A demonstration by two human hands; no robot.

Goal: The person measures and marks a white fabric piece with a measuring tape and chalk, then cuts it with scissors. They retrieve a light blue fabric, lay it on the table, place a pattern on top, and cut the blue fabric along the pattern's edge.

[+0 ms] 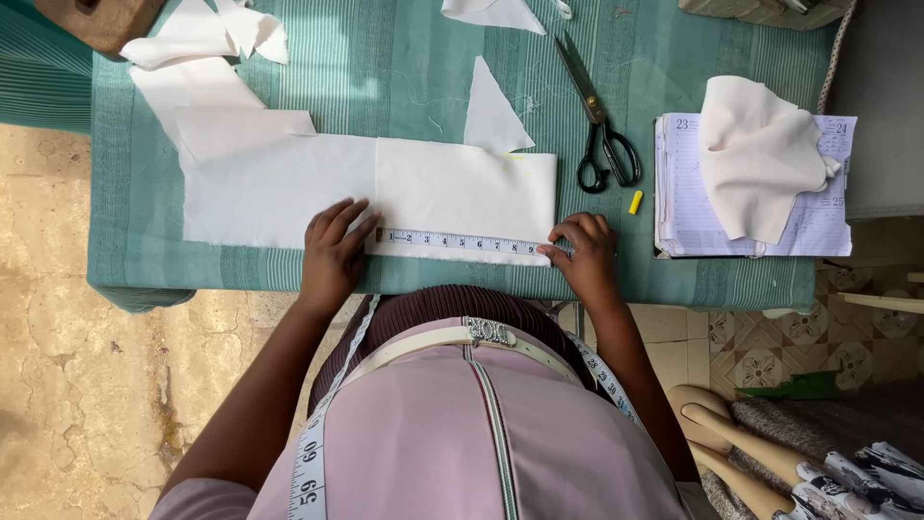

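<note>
1. We press our left hand (334,252), fingers flat, on the white cloth (385,193).
2. Our right hand (584,250) pinches the tape measure (452,241) along the cloth's near edge.
3. Scissors (599,125) lie beyond the cloth's right end.

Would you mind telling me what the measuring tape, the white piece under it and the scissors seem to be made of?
The measuring tape looks like flexible coated fabric or vinyl: it lies flat between the left hand and right hand. The white piece seems matte woven cloth, creased at a fold. The scissors appear steel-bladed with glossy black handles, probably painted or plastic.
</note>
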